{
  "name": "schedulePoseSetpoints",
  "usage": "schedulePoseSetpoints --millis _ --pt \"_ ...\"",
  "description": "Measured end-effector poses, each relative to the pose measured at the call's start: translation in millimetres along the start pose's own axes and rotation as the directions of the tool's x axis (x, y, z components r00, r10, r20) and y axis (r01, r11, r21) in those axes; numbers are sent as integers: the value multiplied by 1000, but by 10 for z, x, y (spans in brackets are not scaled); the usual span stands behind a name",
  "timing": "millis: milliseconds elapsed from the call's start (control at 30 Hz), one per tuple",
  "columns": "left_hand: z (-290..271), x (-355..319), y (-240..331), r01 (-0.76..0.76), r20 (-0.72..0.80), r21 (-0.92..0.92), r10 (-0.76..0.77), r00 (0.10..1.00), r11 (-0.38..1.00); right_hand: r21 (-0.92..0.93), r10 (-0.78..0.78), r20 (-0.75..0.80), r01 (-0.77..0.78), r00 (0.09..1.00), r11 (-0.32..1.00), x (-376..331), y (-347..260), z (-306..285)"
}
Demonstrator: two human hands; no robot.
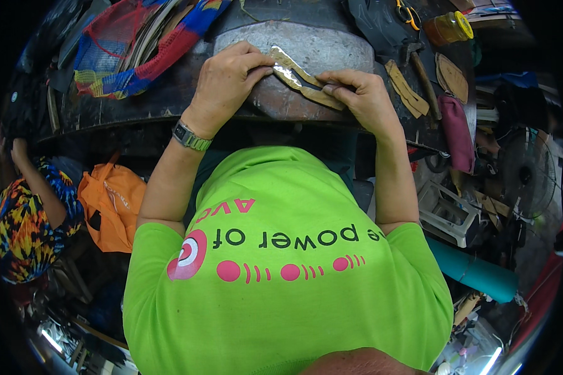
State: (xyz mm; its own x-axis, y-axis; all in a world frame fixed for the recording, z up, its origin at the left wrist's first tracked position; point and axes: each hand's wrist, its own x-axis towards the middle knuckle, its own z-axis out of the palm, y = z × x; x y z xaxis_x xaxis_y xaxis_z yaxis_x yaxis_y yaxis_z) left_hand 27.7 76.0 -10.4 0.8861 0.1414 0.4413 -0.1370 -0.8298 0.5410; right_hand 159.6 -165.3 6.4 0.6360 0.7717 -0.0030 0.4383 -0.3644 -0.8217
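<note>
While both hands pinch it, the curved tan leather strip with a shiny glued edge (303,80) lies across the rounded grey stone block (319,47) on the dark bench (137,103). The left hand (226,78) closes its grip on the strip's upper end; the right hand (360,94) closes on the lower end. More tan leather pieces (406,87) lie just right, near an amber jar with a yellow lid (447,26).
</note>
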Motion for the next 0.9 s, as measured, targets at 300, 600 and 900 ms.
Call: schedulePoseSetpoints --millis 300,600,900 --pt "19 -6 5 -9 7 35 9 1000 999 3 4 -11 -4 1000 1000 -4 26 17" --pt "31 -184 260 -89 92 44 85 992 995 -50 9 -57 -11 998 999 -57 -92 37" --pt "-44 -251 326 -226 234 202 178 956 953 -36 18 -45 -20 999 999 -36 -66 40"
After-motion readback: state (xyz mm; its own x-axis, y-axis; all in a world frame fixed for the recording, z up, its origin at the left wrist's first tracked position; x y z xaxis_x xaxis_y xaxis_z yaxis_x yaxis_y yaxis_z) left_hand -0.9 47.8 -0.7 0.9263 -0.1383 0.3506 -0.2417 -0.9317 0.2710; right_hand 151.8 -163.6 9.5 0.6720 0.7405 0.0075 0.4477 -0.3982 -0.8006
